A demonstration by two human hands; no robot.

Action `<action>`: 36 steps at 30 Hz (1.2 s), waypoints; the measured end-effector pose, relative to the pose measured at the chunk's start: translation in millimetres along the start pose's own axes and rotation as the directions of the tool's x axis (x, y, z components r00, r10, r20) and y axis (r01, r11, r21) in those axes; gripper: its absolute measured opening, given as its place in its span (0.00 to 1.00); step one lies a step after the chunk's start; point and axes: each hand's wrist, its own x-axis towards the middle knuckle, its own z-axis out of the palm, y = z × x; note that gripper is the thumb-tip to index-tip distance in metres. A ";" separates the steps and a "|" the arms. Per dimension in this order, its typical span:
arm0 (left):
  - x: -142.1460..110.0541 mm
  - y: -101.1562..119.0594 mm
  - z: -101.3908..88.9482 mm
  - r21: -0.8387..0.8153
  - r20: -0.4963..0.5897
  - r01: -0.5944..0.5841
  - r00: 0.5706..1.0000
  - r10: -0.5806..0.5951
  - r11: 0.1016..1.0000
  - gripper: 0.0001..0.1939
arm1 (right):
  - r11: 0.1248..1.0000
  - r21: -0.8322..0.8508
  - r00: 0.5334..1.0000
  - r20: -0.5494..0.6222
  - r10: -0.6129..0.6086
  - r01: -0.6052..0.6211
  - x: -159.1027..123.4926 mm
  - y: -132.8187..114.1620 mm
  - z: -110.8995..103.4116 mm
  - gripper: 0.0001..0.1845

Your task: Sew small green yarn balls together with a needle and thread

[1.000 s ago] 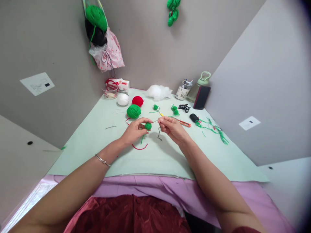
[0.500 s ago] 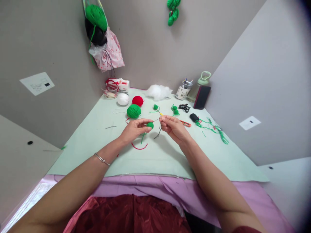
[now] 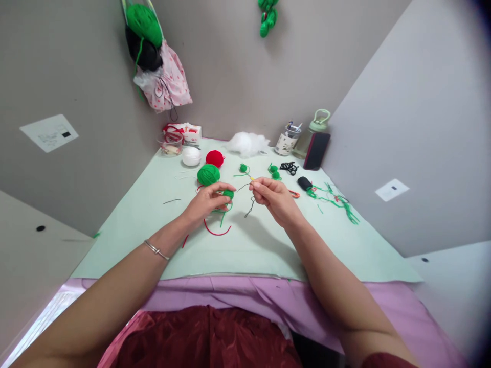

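A small green crocheted ball (image 3: 228,194) sits between the thumb and fingers of my left hand (image 3: 209,200). Green yarn tails (image 3: 222,220) trail from below it onto the table. My right hand (image 3: 273,197) is closed in a pinch on a thin dark strand (image 3: 244,187). One end of that strand points left, just short of the green ball; a twisted dark length (image 3: 249,208) hangs below the fingers. A small yellow piece (image 3: 252,178) shows just behind my right fingertips; whether I touch it, I cannot tell. A red yarn piece (image 3: 218,234) lies nearer me.
Balls of green (image 3: 208,175), red (image 3: 214,158) and white yarn (image 3: 191,156) stand behind my left hand. White stuffing (image 3: 247,144) lies at the back. To the right are an orange cutter (image 3: 294,194), a black claw clip (image 3: 289,167), a phone (image 3: 316,152) and green scraps (image 3: 337,202).
My left hand has moved left with the green ball, away from my right hand. The dark strand's end now shows free of the ball. The whole view has shifted slightly.
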 end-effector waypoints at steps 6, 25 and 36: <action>1.2 -2.9 1.2 -0.013 -0.045 -0.021 0.999 0.020 1.000 0.22 | 1.000 0.001 0.999 0.040 0.029 -0.029 -0.6 -1.4 0.0 0.17; 3.0 2.1 -3.5 -0.333 -0.023 0.054 0.998 -0.065 0.941 0.13 | 0.937 -0.313 0.986 -0.016 -0.167 0.154 -2.5 18.4 16.5 0.16; -4.3 -7.0 10.2 0.432 -0.014 -0.300 0.941 0.339 0.850 0.12 | 0.900 -0.413 0.989 0.019 -0.145 0.140 -6.4 13.8 19.5 0.13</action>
